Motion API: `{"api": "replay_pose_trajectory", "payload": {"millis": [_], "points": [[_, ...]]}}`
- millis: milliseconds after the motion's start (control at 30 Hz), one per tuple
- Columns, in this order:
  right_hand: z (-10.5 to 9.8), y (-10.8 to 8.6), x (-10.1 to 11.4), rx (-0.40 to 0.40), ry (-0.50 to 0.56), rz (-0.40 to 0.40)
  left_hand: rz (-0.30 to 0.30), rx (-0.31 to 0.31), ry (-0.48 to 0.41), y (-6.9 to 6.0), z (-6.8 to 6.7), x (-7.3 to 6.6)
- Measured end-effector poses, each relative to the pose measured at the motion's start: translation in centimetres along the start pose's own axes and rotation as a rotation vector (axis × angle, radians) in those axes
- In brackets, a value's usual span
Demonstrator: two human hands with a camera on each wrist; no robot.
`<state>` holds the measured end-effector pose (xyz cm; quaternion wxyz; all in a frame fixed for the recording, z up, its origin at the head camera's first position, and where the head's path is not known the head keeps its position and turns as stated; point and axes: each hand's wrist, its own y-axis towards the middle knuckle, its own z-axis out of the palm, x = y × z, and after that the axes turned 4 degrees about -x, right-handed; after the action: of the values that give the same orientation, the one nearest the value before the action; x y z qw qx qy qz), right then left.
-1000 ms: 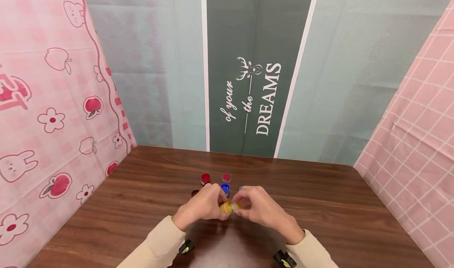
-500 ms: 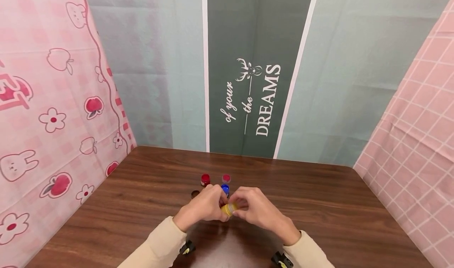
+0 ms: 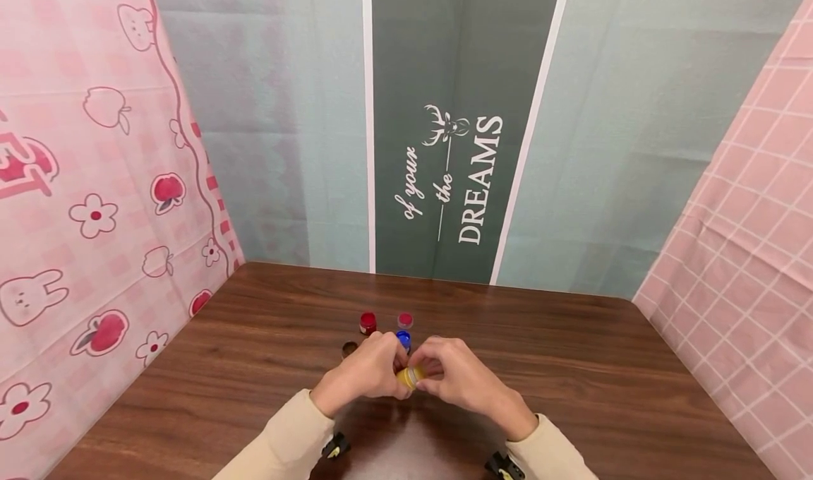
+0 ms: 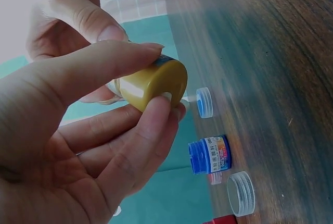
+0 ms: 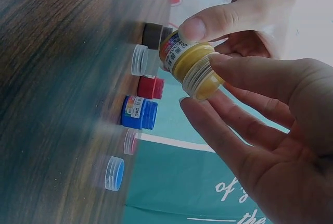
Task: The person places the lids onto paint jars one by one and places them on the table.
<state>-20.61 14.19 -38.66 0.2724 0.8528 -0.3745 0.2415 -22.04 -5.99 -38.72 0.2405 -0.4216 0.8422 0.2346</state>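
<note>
A small yellow paint jar (image 3: 406, 378) is held tilted above the table between the two hands. The left hand (image 3: 365, 367) grips its body, thumb on one side and fingers on the other, as the left wrist view shows of the jar (image 4: 153, 83). At the other end, the right hand (image 3: 466, 378) pinches a clear ridged lid (image 5: 197, 76) between thumb and fingers; the lid sits against the jar's mouth. Yellow paint shows inside the lid. An open blue jar (image 5: 139, 112) stands just beyond the hands.
Beyond the hands on the brown table (image 3: 571, 353) are a red jar (image 3: 368, 322), a lid with red inside (image 3: 405, 320) and a dark brown jar (image 3: 349, 349). A blue-tinted lid (image 5: 114, 173) and a clear lid (image 4: 241, 193) lie near the blue jar. Patterned cloths hang around the table.
The right hand has brought the lid against the yellow jar's mouth, closing the small gap seen a second ago. Both hands stay in nearly the same place.
</note>
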Motion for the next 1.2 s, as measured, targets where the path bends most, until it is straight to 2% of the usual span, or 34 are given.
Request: {"api": "replay_pose_trajectory", "payload": {"millis": [333,633,933,1200], "points": [[0.27,-0.11,0.14,0.016,0.000,0.000,-0.004,0.007,-0.006,-0.42,-0.02,0.01],[0.44,-0.36,0.18,-0.006,-0.019,0.017,-0.004,0.007,0.006,-0.60,0.03,-0.14],[0.34,-0.29,0.04,-0.018,-0.042,-0.009,0.030,-0.004,0.033,-0.51,-0.04,-0.33],[0.21,-0.22,0.05,-0.035,-0.060,-0.020,0.009,0.002,0.031,-0.35,-0.21,-0.63]]}}
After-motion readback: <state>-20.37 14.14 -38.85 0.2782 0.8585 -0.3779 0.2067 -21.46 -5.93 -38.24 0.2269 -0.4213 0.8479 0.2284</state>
